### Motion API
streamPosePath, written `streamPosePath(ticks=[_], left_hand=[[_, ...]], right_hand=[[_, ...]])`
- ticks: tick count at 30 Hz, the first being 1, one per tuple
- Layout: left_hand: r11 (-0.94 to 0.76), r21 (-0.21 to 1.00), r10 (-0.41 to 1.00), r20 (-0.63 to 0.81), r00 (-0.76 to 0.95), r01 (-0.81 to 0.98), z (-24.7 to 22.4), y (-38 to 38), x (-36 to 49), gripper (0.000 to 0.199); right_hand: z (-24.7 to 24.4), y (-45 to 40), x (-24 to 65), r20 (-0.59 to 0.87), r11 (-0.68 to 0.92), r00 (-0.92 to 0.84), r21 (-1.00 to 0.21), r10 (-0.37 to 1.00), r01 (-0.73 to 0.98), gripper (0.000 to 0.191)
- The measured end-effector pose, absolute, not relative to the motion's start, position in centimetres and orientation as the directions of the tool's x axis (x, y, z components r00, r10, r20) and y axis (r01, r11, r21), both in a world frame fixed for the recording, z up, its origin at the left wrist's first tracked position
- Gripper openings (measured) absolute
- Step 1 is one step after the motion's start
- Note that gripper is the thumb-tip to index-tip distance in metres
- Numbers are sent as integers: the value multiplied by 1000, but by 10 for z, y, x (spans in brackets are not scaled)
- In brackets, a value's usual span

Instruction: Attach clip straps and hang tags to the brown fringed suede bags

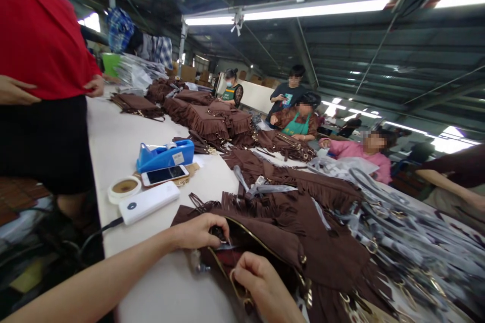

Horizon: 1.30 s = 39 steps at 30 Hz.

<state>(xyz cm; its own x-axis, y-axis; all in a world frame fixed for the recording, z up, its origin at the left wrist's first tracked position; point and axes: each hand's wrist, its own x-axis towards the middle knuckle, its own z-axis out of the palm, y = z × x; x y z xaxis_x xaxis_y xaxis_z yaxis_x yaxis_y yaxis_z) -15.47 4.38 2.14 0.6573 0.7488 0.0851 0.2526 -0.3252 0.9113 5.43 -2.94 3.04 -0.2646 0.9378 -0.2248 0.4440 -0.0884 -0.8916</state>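
Note:
A dark brown bag with a gold zipper lies unzipped on the white table, its mouth facing me. My left hand is at the left end of the opening, fingers curled at the zipper edge over something small and dark. On the near edge of the opening, my right hand pinches the bag's rim beside the gold zipper. Reddish lining and a bit of clear plastic show between the hands. Fringe spreads out behind and to the right of the bag.
Left on the white table are a blue tape dispenser, a phone, a tape roll and a white power bank. Fringed bags pile up behind; wrapped straps lie right. A person in red stands left.

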Motion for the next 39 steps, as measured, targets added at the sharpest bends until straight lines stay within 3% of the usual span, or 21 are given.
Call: streamPosePath(ticks=[5,28,31,34,36,39], left_hand=[[-218,954,754,29,656,208,27,43,-155,26],[-134,970,774,-26,632,204,25,42,-156,27],[-208,949,771,11,636,235,20,43,-155,25],[-373,889,760,128,637,266,15,43,-153,9],[-433,853,763,176,622,291,15,42,-152,16],[-496,801,766,221,604,336,21,40,-152,19]], right_hand=[[25,-29,52,-288,-140,-237,-857,928,495,11],[14,-12,38,-181,-16,-271,-856,945,516,13],[14,-5,32,-147,14,-264,-851,953,525,14],[15,-2,28,-125,32,-254,-842,959,539,18],[17,-3,29,-119,24,-229,-842,966,539,17],[18,-10,37,56,112,-116,-817,992,565,12]])
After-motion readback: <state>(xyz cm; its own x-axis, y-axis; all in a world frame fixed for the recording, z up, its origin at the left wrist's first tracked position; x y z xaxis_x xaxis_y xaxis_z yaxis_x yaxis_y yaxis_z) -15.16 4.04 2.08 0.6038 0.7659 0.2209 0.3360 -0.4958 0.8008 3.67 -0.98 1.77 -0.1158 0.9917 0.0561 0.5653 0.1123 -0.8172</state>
